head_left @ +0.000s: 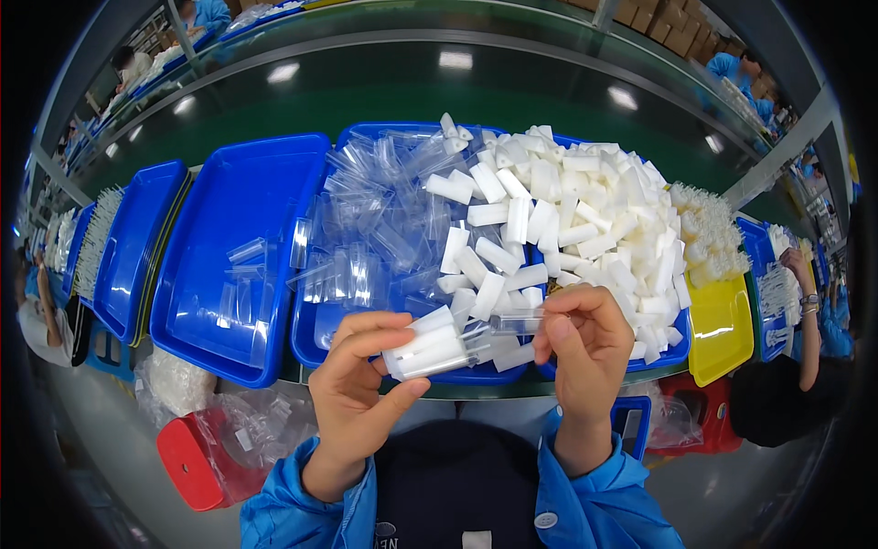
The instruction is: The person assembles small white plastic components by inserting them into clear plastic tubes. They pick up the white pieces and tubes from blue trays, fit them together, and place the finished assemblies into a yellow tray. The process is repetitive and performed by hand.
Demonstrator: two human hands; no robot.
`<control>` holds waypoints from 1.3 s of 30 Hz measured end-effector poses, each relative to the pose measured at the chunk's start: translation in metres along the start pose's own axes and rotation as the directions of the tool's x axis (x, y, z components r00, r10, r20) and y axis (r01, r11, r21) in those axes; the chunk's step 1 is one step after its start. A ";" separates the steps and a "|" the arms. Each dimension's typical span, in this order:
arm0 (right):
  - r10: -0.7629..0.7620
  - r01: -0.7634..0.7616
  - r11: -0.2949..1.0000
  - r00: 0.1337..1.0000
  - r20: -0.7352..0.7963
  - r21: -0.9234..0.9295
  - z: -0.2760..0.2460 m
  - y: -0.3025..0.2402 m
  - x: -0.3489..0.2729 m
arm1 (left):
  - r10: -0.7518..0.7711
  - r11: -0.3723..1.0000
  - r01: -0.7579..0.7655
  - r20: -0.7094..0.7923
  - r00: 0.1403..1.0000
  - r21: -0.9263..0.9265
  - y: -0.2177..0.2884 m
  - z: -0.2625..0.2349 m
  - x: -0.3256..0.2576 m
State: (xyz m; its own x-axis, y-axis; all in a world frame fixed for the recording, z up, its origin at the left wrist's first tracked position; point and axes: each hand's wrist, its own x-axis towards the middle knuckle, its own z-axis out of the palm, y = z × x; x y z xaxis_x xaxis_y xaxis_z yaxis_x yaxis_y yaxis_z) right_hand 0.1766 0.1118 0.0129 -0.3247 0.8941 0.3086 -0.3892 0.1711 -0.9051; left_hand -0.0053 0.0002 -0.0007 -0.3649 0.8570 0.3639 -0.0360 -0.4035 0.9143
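Observation:
My left hand [358, 392] holds a small bundle of white block-like pieces [428, 348], with thin clear prongs at their right end. In my right hand [585, 352], thumb and fingers pinch a short transparent plastic sleeve [518, 321], close to those prongs. Whether sleeve and prongs touch, I cannot tell. Just beyond my hands, many loose transparent sleeves [370, 197] lie in a blue tray [304, 343]. A big heap of white wedge-shaped pieces [585, 210] rises on its right.
To the left stands a blue tray [215, 174] with a few transparent sleeves. A yellow tray [722, 320] and a pile of bristly whitish parts [709, 229] are at the right. Red stools [197, 462] flank my seat. Beyond runs a green conveyor belt [384, 87]. Co-workers sit at both sides.

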 end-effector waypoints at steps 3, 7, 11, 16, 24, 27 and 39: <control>0.010 -0.012 0.999 0.999 -0.039 -0.038 0.001 -0.001 0.001 | 0.012 0.999 -0.012 0.021 1.000 0.033 0.001 0.001 0.000; 0.037 -0.037 0.995 0.999 0.003 -0.091 0.002 -0.005 0.002 | 0.002 0.999 -0.003 0.031 1.000 0.039 0.001 0.002 0.000; 0.050 -0.050 0.994 0.999 -0.001 -0.096 0.004 -0.006 0.001 | -0.043 0.998 0.042 0.015 0.999 0.052 0.001 0.004 -0.003; 0.077 -0.075 0.992 0.997 0.015 -0.103 0.006 -0.008 0.000 | -0.004 0.997 0.001 0.037 0.999 0.073 0.000 0.004 -0.002; 0.101 -0.099 0.988 0.995 0.012 -0.121 0.008 -0.010 -0.002 | 0.012 0.986 -0.017 0.027 1.000 0.166 0.000 0.005 -0.003; 0.087 -0.084 0.989 0.996 0.014 -0.124 0.007 -0.007 -0.003 | 0.019 0.981 -0.022 0.018 1.000 0.193 -0.001 0.007 -0.003; 0.225 -0.227 0.973 0.973 0.058 0.030 0.007 -0.003 -0.006 | 0.099 0.967 -0.127 0.134 0.986 0.221 -0.003 0.001 0.000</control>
State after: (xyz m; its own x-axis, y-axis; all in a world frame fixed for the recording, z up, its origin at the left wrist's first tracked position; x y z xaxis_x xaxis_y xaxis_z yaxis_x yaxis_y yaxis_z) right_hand 0.1738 0.1032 0.0162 -0.4537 0.8839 0.1135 -0.3309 -0.0489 -0.9424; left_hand -0.0042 0.0013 -0.0029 -0.2382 0.8483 0.4729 0.2169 -0.4282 0.8773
